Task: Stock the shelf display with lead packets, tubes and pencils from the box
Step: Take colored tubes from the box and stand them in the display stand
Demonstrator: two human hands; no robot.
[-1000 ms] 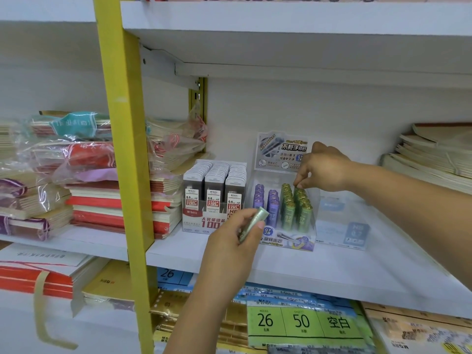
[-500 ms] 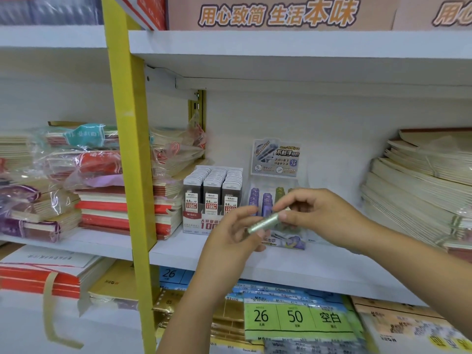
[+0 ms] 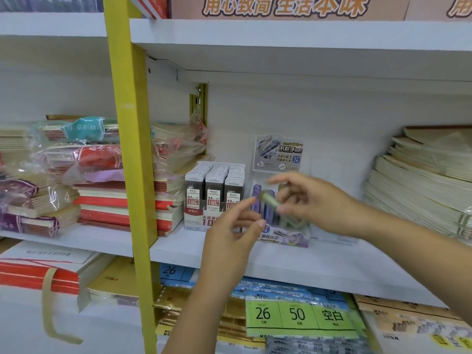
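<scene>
Pinched in the grip of the right hand (image 3: 310,200), a green tube (image 3: 269,199) is being held tilted at the centre of the frame, in front of the clear display tray (image 3: 286,236) on the white shelf (image 3: 332,267). Its upper left end is being met by the fingertips of the left hand (image 3: 235,233), whose fingers are loosely spread; blur prevents telling whether they are gripping. Purple tubes (image 3: 265,208) are being kept upright in the tray, just right of the lead packet box (image 3: 213,198).
</scene>
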